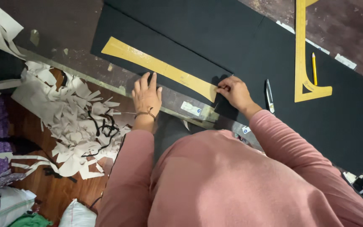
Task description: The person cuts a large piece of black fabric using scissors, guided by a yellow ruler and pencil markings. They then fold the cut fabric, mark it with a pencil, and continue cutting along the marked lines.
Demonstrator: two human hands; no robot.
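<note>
A long, narrow tan paper pattern (156, 65) lies on a sheet of black fabric (215, 38) on the table. My left hand (146, 96) presses flat on the fabric at the pattern's lower edge, fingers spread. My right hand (233, 91) is closed at the pattern's near end, pinching something small and thin against it; the marking tool itself is too small to make out.
A yellow L-shaped ruler (301, 54) and a yellow pencil (314, 68) lie on the fabric to the right, with a closed pair of scissors (269, 96) nearer my right hand. White and black fabric scraps (78, 126) cover the wooden floor at left.
</note>
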